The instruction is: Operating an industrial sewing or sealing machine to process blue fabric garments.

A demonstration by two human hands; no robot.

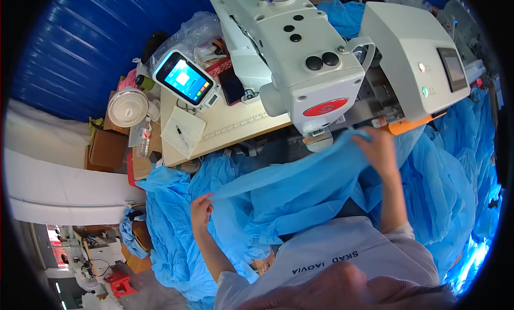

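A length of thin, light-blue fabric (300,176) stretches between my hands in front of a white industrial sewing machine (316,63). My left hand (201,211) pinches the fabric's left edge, with the fingers closed. My right hand (379,150), slightly blurred, grips the upper right part of the same fabric, close to the machine's head and an orange plate (417,122). The fabric's top edge runs slantwise up from left to right, just below the machine head. Lower folds of it hang over my lap.
Heaps of blue fabric (171,219) lie at the left, with more at the right. On the table (235,129) are a lit touchscreen (185,78), a notebook with a pen (183,131) and a ruler strip. A small fan (128,107) and a plastic bottle (144,140) stand farther left.
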